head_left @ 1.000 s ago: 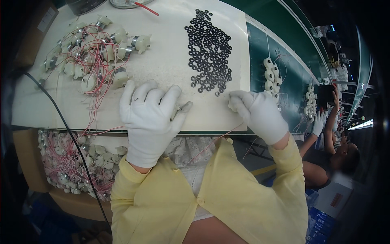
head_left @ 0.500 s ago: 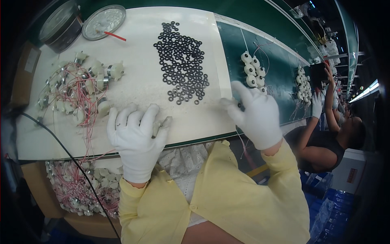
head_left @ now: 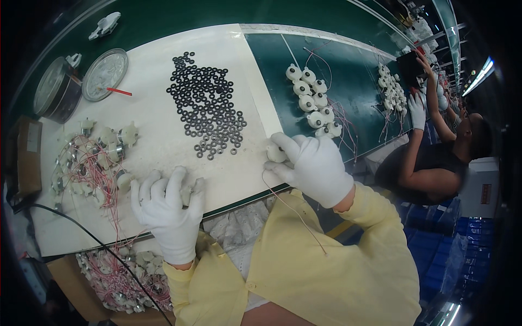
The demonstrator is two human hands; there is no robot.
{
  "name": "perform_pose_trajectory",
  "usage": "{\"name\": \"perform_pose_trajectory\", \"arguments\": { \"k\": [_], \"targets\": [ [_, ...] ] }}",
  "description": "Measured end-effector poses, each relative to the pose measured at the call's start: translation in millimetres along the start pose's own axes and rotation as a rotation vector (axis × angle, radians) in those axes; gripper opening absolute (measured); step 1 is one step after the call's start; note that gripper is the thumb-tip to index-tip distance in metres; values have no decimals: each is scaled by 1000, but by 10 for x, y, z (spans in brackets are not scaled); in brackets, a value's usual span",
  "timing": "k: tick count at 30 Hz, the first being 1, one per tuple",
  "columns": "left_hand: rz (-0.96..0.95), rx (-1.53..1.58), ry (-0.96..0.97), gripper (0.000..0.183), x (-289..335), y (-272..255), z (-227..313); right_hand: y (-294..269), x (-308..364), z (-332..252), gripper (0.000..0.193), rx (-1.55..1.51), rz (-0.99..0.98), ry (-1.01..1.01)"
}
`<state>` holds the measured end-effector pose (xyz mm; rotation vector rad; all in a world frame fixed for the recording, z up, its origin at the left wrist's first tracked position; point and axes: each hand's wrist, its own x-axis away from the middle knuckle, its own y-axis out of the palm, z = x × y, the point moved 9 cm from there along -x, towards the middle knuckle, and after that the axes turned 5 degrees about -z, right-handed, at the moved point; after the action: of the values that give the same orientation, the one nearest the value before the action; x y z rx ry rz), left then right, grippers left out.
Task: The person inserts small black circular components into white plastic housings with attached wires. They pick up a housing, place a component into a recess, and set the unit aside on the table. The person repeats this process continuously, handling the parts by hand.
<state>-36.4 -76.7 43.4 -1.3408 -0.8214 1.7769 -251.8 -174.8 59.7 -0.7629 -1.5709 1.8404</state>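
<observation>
My right hand [head_left: 315,168], in a white glove, pinches a small wired motor [head_left: 275,153] with a white plastic housing at the sheet's right edge. A thin wire trails from beneath that hand toward my lap. My left hand [head_left: 167,213], also gloved, rests with bent fingers near the front edge. Something pale grey shows between its thumb and forefinger; I cannot make out what. Many small black rings [head_left: 209,106] lie spread on the white sheet [head_left: 157,146] between and beyond my hands. Finished-looking rows of white motors [head_left: 307,103], dark-centred, sit on the green surface beyond my right hand.
A tangled pile of wired motors [head_left: 89,163] lies left, above a carton [head_left: 70,282] holding more. A round tub [head_left: 57,89] and its lid [head_left: 106,73], bearing a red stick [head_left: 119,92], stand far left. A black cable [head_left: 98,225] crosses there. A co-worker [head_left: 435,157] is at right.
The view has shifted, so the table's contents appear farther left and lower. The motor in my right hand now shows clearly, with its wire hanging toward me. My left hand keeps its bent pose.
</observation>
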Motion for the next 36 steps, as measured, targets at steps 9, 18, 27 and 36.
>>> {"name": "perform_pose_trajectory", "arguments": {
  "k": [9,18,27,36],
  "targets": [
    [-7,-39,9,35,29,-5,-4,-573,128,722,33,-346,-122,-159],
    [-36,-62,47,40,19,16,29,-299,-442,2066,38,-170,-106,-45],
    [-42,-75,12,43,47,-8,-9,229,-1088,2156,42,-431,-61,-192],
    [60,76,21,48,7,-320,-11,230,-966,2248,40,-584,-15,-141]
  ]
}}
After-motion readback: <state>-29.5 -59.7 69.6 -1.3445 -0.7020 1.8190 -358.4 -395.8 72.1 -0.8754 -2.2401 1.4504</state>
